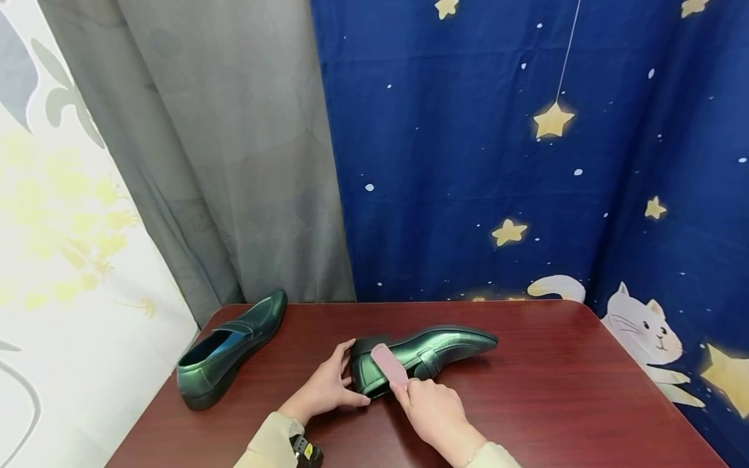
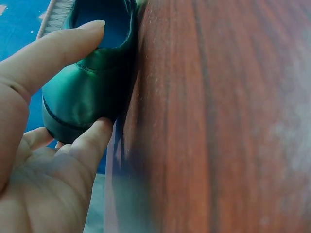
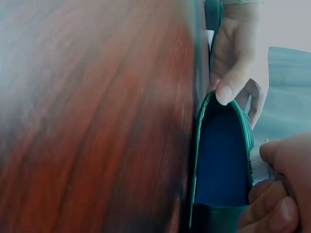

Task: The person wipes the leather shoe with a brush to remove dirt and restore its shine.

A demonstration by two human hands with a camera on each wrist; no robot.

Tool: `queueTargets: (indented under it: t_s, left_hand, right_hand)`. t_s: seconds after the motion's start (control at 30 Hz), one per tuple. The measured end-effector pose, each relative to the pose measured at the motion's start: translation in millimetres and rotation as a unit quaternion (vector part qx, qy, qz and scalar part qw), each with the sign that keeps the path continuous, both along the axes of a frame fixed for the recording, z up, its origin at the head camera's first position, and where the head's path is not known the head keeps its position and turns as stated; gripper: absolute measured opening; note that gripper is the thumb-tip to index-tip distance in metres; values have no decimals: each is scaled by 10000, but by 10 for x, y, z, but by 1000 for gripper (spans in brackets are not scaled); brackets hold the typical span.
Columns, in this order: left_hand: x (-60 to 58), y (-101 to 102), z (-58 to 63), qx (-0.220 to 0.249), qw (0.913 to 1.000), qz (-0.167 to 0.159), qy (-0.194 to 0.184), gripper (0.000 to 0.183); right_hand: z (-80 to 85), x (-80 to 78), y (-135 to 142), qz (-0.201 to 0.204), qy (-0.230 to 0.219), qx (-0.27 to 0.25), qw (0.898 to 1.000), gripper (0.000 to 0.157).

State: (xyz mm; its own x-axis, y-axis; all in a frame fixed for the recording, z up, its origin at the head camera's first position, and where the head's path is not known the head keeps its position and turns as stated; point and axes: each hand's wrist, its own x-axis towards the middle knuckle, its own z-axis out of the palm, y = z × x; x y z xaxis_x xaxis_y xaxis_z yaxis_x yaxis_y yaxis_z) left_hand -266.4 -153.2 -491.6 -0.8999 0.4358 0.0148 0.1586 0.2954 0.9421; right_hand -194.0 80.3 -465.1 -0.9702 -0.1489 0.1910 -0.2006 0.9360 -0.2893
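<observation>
A shiny green loafer [image 1: 465,339] lies on its side on the table, toe toward the right. My left hand [image 1: 328,389] grips its heel end, thumb at the rim of the opening and fingers around the back of the heel [image 2: 80,94]. With my right hand [image 1: 435,413] I hold a small brush [image 1: 389,364] with a flat pink back, laid against the shoe's upward-facing side. Its pale bristles [image 3: 259,162] meet the outside of the shoe in the right wrist view. The blue insole [image 3: 221,160] shows inside the opening.
The matching green loafer [image 1: 205,372] stands upright at the table's left edge. A dark red wooden table [image 1: 562,403] reaches back to a grey curtain [image 1: 251,162] and a blue starry curtain [image 1: 439,149]. A black device [image 1: 307,451] is by my left wrist.
</observation>
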Motion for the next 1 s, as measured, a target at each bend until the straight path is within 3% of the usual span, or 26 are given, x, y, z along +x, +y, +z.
queueTargets:
  t_s: [0.17,0.57,1.0]
  left_hand:
    - [2,2,15,3,10000,-23,48,123]
    - [-8,-19,5,-196,9996,3,195,123]
    - [26,-1,17,-169,9996,-3,208,121]
  right_hand:
    - [-10,33,-42,89,6,-12,10000,48]
    - [-102,107,-254,364,606,320,9970,52]
    - [-38,76,-250,455,512,744,9949,55]
